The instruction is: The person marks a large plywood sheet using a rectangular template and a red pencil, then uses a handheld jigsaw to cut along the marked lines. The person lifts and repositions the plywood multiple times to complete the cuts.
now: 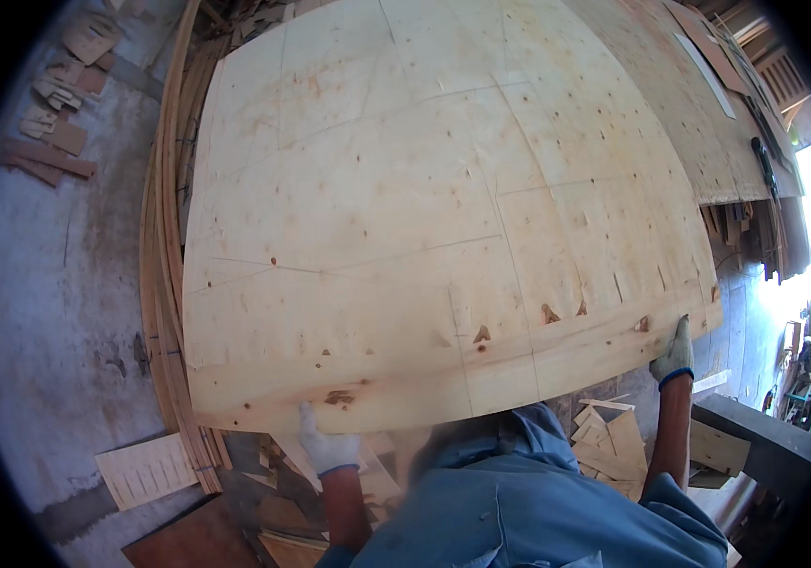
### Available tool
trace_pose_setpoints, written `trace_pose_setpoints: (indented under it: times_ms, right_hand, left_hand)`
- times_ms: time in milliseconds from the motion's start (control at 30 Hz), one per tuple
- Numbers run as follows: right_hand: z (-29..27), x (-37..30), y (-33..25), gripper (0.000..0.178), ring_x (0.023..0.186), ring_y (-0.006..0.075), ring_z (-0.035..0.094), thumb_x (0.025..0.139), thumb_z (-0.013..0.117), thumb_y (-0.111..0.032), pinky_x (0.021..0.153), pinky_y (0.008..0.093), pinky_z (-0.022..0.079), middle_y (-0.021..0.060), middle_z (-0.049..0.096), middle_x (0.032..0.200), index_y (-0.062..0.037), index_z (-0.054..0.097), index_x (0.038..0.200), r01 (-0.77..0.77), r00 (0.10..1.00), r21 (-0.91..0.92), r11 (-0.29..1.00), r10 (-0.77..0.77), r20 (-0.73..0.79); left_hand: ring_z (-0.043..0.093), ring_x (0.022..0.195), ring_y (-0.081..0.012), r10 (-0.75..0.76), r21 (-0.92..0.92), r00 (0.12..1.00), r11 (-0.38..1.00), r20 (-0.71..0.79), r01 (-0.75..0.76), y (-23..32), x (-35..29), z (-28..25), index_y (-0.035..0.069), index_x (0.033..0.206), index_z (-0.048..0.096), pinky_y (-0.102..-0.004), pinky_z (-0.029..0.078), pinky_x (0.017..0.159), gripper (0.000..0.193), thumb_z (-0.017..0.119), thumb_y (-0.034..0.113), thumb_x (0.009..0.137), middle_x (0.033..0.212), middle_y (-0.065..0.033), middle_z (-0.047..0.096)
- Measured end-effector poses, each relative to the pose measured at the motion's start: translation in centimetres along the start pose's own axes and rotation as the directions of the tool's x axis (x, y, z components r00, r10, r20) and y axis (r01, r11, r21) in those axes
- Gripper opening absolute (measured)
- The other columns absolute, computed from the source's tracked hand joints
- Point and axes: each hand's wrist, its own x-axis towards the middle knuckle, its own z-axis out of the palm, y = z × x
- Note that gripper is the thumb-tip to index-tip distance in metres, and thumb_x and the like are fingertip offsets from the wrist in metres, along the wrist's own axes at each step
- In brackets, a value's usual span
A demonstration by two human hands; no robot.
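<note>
A large pale plywood sheet (377, 208) spreads out in front of me, marked with pencil lines and dark knots. My left hand (327, 442), in a white glove, grips its near edge left of the middle, with the thumb on top and the fingers hidden below. At the near right corner my right hand (675, 355), in a white glove with a blue cuff, holds the same edge, its thumb laid over the top face. What supports the sheet underneath cannot be seen.
Long wooden strips (167, 256) lie along the sheet's left side. Another plywood board (680, 114) lies at the far right. Wood offcuts (614, 440) litter the floor near me, and more scraps (60, 142) lie at the far left. A grey beam (756, 426) stands at the right.
</note>
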Motion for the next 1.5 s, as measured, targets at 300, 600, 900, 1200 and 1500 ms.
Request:
trace_pose_setpoints:
  times_ms: [300, 600, 900, 1200, 1500]
  right_hand:
    - [1.0, 2.7, -0.9, 0.06, 0.122, 0.0314, 0.058, 0.102, 0.044, -0.052, 0.106, 0.0461, 0.048, 0.0132, 0.054, 0.142, -0.008, 0.046, 0.143, -0.003, 1.0, 0.039, 0.999, 0.004, -0.028]
    - [5.4, 4.0, -1.7, 0.06, 0.128, 0.032, 0.053, 0.105, 0.041, -0.048, 0.109, 0.0463, 0.044, 0.0138, 0.05, 0.145, -0.0048, 0.041, 0.146, 0.022, 0.999, 0.021, 1.0, -0.022, -0.028]
    - [8.7, 5.4, -1.6, 0.057, 0.124, 0.0329, 0.057, 0.102, 0.046, -0.05, 0.106, 0.0486, 0.047, 0.0131, 0.054, 0.142, -0.0099, 0.046, 0.143, 0.018, 0.997, 0.054, 0.998, -0.014, -0.076]
    - [5.8, 9.0, -1.9, 0.059, 0.122, 0.0353, 0.057, 0.102, 0.046, -0.05, 0.106, 0.0523, 0.046, 0.0145, 0.051, 0.143, -0.0078, 0.045, 0.144, 0.018, 0.997, 0.019, 1.0, -0.02, 0.076]
    - [9.3, 8.4, -2.0, 0.059, 0.123, 0.0351, 0.056, 0.102, 0.045, -0.051, 0.105, 0.0515, 0.048, 0.0148, 0.052, 0.142, -0.0084, 0.045, 0.144, -0.024, 1.0, 0.04, 0.999, 0.024, 0.0]
  left_hand:
    - [0.054, 0.124, -0.0289, 0.097, 0.099, 0.995, 0.99, 0.015, -0.098, 0.4, 0.4, 2.9, 0.001, 0.136, 0.05, -0.0433, 0.043, 0.107, 0.058, 0.07, 0.025, 0.087, 0.134, -0.015, 0.056]
    - [0.056, 0.118, -0.0228, 0.455, 0.867, 0.828, 0.205, 0.328, -0.455, -1.1, 3.8, 3.5, 0.0, 0.135, 0.047, -0.0374, 0.051, 0.099, 0.051, 0.062, 0.024, 0.092, 0.131, -0.0156, 0.055]
    - [0.058, 0.114, -0.0243, 0.363, 0.638, 0.914, 0.664, 0.18, -0.39, -1.2, 6.5, 4.8, -0.005, 0.141, 0.042, -0.037, 0.053, 0.096, 0.073, 0.077, 0.001, 0.077, 0.127, -0.0189, 0.056]
    - [0.062, 0.107, -0.0243, 0.339, 0.686, 0.93, 0.644, 0.14, -0.338, 0.9, 6.0, 8.3, -0.007, 0.142, 0.04, -0.0362, 0.055, 0.093, 0.079, 0.079, -0.001, 0.073, 0.124, -0.0198, 0.058]
    - [0.058, 0.115, -0.0263, 0.403, 0.646, 0.873, 0.595, 0.275, -0.478, -2.0, 12.0, 4.1, -0.004, 0.14, 0.041, -0.0397, 0.053, 0.096, 0.065, 0.073, 0.008, 0.085, 0.129, -0.0193, 0.054]
